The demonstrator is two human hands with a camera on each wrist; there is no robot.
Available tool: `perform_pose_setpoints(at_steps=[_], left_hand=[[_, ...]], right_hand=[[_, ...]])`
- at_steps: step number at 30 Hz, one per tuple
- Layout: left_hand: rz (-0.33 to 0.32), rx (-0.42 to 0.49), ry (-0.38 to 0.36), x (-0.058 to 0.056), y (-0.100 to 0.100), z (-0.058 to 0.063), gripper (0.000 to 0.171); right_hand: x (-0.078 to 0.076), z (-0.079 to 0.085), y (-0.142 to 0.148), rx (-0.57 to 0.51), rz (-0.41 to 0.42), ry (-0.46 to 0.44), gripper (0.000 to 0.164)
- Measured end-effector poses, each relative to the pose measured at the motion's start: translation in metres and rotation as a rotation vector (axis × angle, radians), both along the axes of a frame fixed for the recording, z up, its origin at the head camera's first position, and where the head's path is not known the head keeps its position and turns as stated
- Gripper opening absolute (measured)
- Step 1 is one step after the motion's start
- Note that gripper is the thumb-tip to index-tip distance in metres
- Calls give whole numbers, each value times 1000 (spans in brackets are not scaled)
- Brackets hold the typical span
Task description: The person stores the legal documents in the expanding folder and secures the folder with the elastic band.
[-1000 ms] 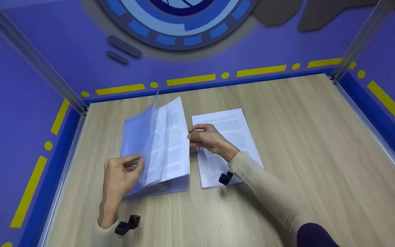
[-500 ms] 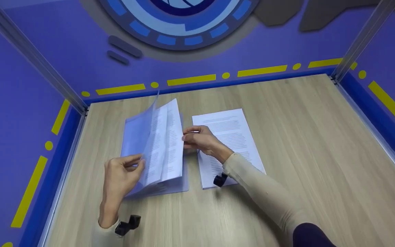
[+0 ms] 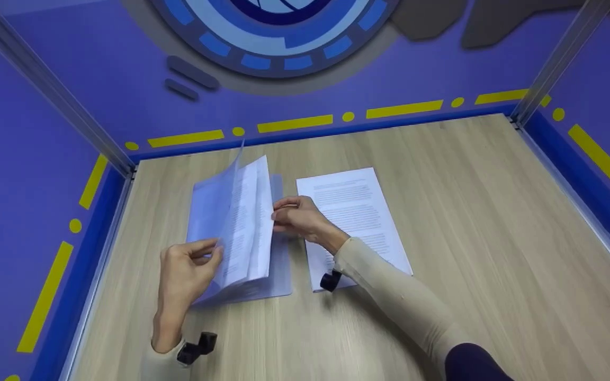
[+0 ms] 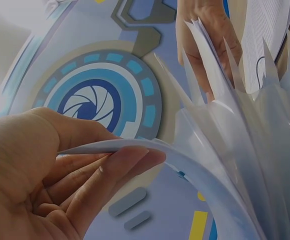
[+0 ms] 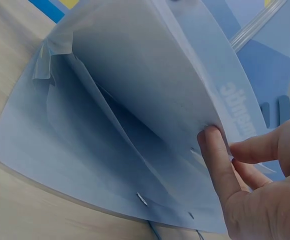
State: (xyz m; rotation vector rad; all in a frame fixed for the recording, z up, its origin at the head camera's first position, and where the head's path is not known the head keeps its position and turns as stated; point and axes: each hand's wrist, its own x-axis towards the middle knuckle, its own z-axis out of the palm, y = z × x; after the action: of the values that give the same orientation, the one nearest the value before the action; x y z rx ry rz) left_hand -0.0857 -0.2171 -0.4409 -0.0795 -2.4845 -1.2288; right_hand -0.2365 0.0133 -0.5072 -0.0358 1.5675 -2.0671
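Note:
A translucent bluish expanding folder [image 3: 207,203] stands partly opened on the table, its pleated pockets [image 4: 252,150] fanning out in the left wrist view. My left hand [image 3: 186,272] pinches the edge of its raised cover [image 4: 112,146] between thumb and fingers. With thumb and fingertips, my right hand [image 3: 305,219] pinches the free edge of the white printed sheets [image 3: 262,227] that stand in the folder. Right of the folder lies another stack of printed paper [image 3: 342,185], partly covered by my right forearm. How deep the pinched sheets reach into the pocket is hidden.
The wooden tabletop [image 3: 474,227] is bounded by purple panels [image 3: 389,79] at the back and sides, with metal posts [image 3: 564,58] at the corners. In the right wrist view, a thin cord [image 5: 154,231] hangs at the folder's edge.
My right hand has moved left with the sheets' edge, folding them toward the raised cover. More of the folder's back shows on the right. The left hand has stayed in place.

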Motion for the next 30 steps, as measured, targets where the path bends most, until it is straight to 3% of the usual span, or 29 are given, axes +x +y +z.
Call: perform_pose_setpoints(at_steps=[16, 30], left_hand=[[-5, -16, 27, 0, 0, -1, 18], [-1, -10, 16, -1, 2, -1, 17]], right_hand=[[7, 4, -19, 99, -14, 76, 17], [3, 4, -28, 154, -18, 101, 21]])
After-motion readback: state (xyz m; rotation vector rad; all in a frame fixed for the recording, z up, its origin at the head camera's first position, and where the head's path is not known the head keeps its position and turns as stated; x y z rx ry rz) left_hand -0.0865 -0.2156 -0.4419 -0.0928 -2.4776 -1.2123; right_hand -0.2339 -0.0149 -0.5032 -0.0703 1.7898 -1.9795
